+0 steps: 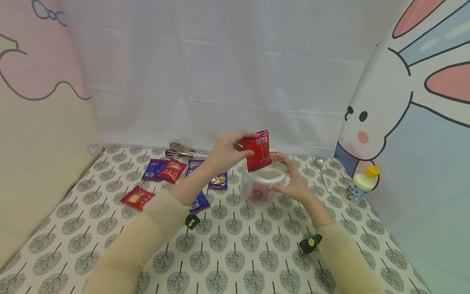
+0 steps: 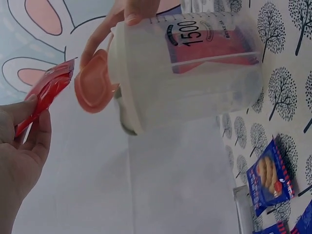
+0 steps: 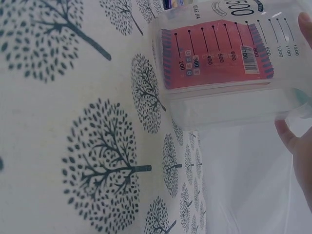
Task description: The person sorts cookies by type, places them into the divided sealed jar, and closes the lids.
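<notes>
My left hand [image 1: 228, 152] pinches a red snack packet [image 1: 258, 154] between thumb and fingers, just above a clear plastic measuring container [image 1: 245, 188]. The container stands upright on the table, with a pale lid rim [image 2: 127, 83] and a pink flap [image 2: 93, 84] raised. Inside it lies another red packet [image 3: 214, 56], seen through the marked wall. With thumb and fingers around the upper rim, my right hand [image 1: 299, 187] holds the container. In the left wrist view the held packet is apart from the flap.
Several blue packets [image 1: 219, 181] and red packets [image 1: 137, 197] lie left of the container. Behind them are whisks [image 1: 178, 154]. To the right are a spoon [image 1: 323, 173] and a yellow-capped bottle [image 1: 358, 188]. Fabric walls [image 1: 227, 81] enclose the tree-patterned tabletop [image 1: 235, 261].
</notes>
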`<state>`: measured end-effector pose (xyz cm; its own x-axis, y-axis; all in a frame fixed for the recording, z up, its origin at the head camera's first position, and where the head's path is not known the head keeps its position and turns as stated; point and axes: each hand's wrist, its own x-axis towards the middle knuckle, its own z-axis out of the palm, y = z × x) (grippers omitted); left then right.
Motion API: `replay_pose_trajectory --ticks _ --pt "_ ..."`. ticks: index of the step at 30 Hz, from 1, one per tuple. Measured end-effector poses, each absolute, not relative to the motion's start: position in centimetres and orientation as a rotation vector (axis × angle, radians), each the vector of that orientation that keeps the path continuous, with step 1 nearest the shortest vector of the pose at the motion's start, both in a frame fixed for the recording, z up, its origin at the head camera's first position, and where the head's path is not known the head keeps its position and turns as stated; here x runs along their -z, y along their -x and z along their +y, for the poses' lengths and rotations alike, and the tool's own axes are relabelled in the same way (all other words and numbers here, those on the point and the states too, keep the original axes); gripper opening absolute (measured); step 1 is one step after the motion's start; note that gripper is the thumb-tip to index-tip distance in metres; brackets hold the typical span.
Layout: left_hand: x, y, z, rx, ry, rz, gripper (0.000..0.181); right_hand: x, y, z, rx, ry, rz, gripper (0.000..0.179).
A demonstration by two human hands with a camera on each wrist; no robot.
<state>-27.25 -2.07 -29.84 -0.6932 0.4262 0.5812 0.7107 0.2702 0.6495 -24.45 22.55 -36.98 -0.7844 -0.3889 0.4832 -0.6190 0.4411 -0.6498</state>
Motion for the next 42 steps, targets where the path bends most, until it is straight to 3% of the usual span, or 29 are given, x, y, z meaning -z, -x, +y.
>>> replay_pose_trajectory --ticks 11,20,33,42 --pt "33.4 28.6 0.8 1.222 1.287 -2.268 0.04 37.0 24.1 22.5 -1.281 -0.767 -2.519 0.097" --pt "34.1 28.0 -0.2 1.116 1.39 -2.32 0.035 37.1 24.3 22.6 -1.275 -0.858 -2.455 0.099" --pt "32.4 26.8 -10.7 1.015 1.133 -2.599 0.062 39.9 26.7 24.1 -1.244 -0.738 -2.523 0.109" --pt "35.3 26.2 -20.3 1.02 0.777 -2.748 0.068 40.0 26.5 23.9 -1.258 -0.763 -2.495 0.109"
